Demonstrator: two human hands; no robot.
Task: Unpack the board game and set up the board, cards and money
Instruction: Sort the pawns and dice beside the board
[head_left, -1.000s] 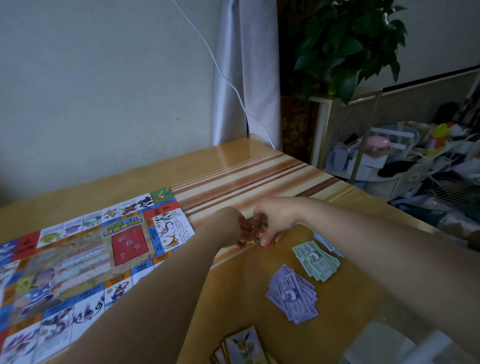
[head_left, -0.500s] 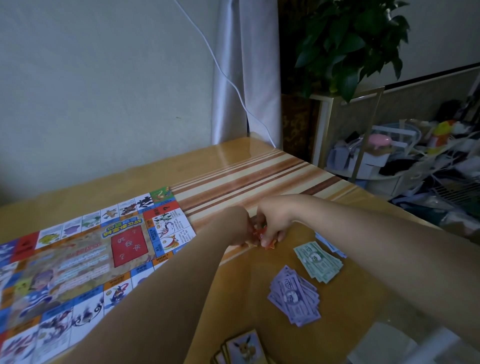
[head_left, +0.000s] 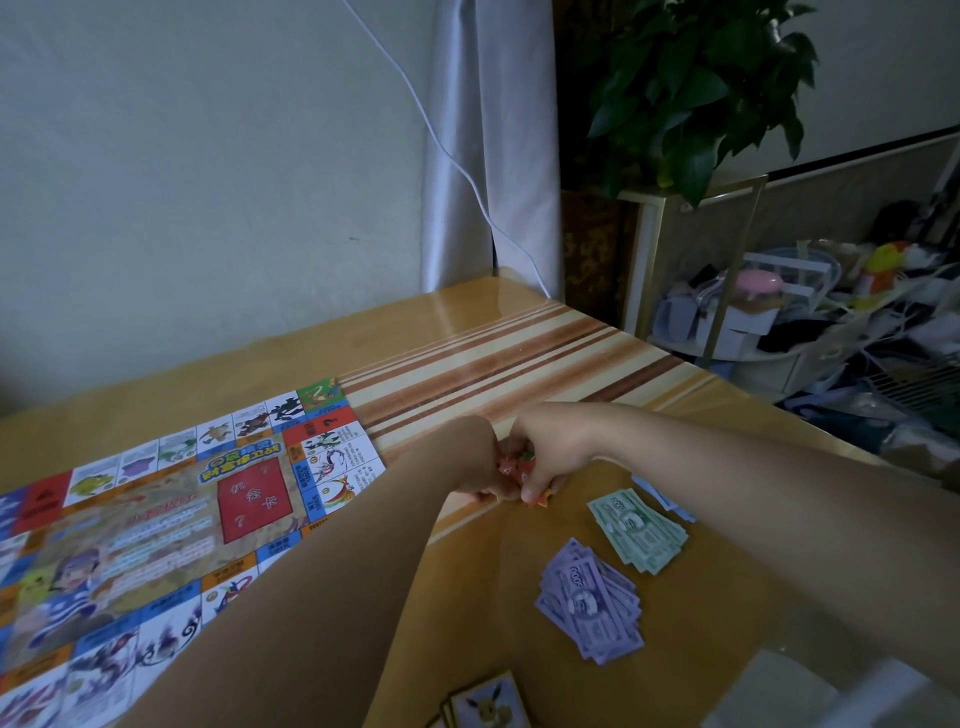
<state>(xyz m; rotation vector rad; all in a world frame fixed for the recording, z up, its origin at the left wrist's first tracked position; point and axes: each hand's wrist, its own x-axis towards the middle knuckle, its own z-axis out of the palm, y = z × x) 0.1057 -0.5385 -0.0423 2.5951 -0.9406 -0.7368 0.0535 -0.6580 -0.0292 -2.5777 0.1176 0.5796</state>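
Both hands meet just past the near-right corner of the board. The left hand (head_left: 467, 460) is curled with its knuckles toward the camera, and its fingertips close on a small cluster of orange-red pieces (head_left: 514, 466). The right hand (head_left: 558, 449) curls over the same cluster from the other side, with the thumb and fingers pinching it low against the tabletop (head_left: 519, 353). What the pieces are cannot be made out.

The game board (head_left: 156, 519) lies flat on the left side of the tabletop, partly under the left forearm. Its red centre panel reads 机会卡 with question marks around it. A red corner square carries a "?", and the yellow banner lettering is too blurred to read.

Right of the hands sits a loose stack of green banknotes (head_left: 639, 532). A stack of purple banknotes (head_left: 592, 600) lies nearer the camera; the numerals on both stacks are unclear. A few picture cards (head_left: 485, 704) lie at the bottom edge, the top one showing a fox-like creature.
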